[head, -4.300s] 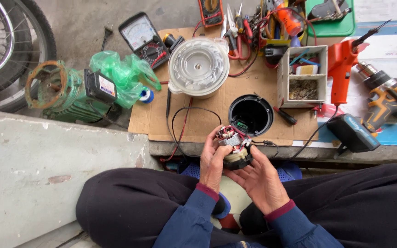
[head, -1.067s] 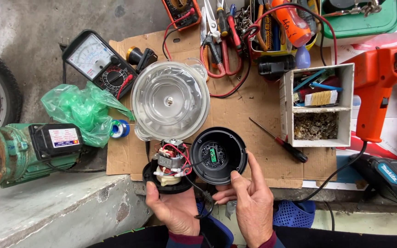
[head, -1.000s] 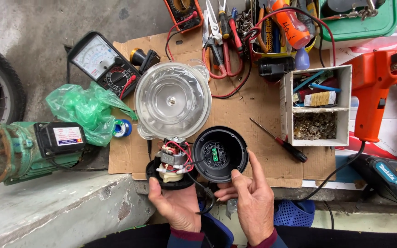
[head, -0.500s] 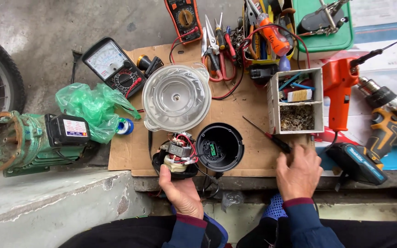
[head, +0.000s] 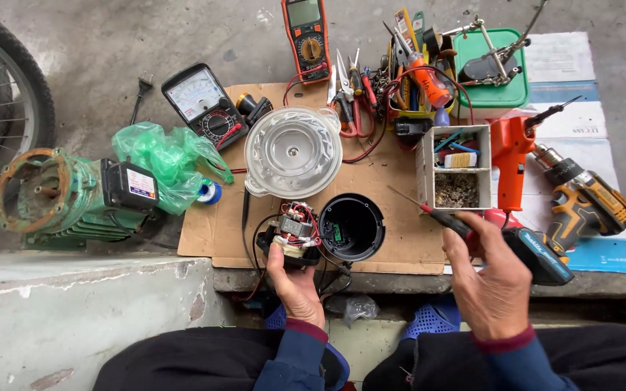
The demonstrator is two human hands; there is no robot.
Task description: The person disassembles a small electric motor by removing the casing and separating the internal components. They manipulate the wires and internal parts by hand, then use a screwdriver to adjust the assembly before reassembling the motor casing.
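Observation:
My left hand [head: 295, 286] holds a small electric motor [head: 295, 233] with red and black wires at the near edge of a cardboard sheet [head: 385, 242]. Just right of the motor lies a round black housing [head: 351, 226], open side up. My right hand [head: 493, 279] grips a screwdriver [head: 429, 212] with a red and black handle, its thin shaft pointing up and left above the cardboard. A clear plastic blender jar [head: 293, 151] lies behind the motor.
Around the cardboard are a divided white parts box [head: 456, 174], an orange drill [head: 510, 156], a cordless drill [head: 581, 199], two multimeters [head: 201, 105], pliers and cutters [head: 349, 98], a green pump motor [head: 59, 195], a green plastic bag [head: 164, 159] and a bicycle wheel [head: 1, 108]. A concrete step [head: 74, 311] lies at lower left.
My right hand left the black housing, reached right and picked the screwdriver up off the cardboard. My left hand stays on the motor, now apart from the housing.

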